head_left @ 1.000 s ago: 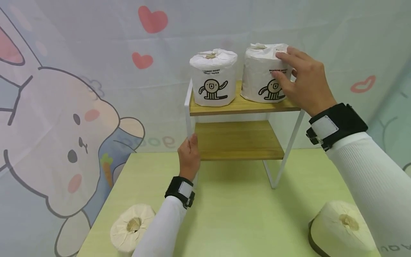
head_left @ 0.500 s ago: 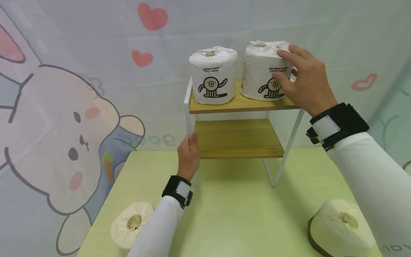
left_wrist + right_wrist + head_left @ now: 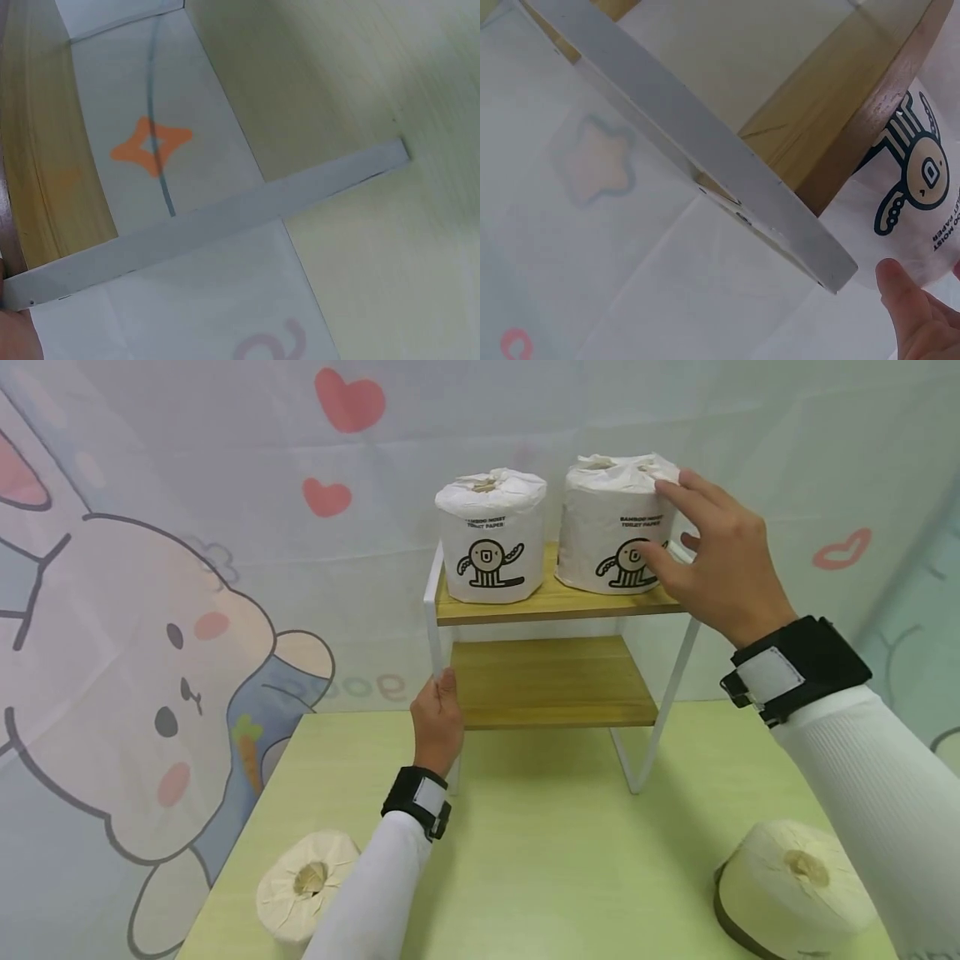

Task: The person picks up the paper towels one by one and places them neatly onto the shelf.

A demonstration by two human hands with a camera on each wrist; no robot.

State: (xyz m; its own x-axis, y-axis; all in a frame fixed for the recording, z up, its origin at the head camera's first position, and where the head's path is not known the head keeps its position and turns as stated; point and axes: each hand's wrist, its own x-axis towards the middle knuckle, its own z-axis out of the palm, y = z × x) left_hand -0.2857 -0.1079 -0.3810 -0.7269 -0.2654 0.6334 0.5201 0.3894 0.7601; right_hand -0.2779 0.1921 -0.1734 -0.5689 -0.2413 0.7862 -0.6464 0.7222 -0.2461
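The left hand is curled round the rack's white leg. At the right hand's spread fingertips (contact is hard to tell), a paper roll stands on the top shelf; a second roll stands above the left hand.

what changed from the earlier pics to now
The right hand has eased slightly rightward from the right shelf roll; whether it still touches is unclear. The left hand still grips the white frame; the left shelf roll stayed put.
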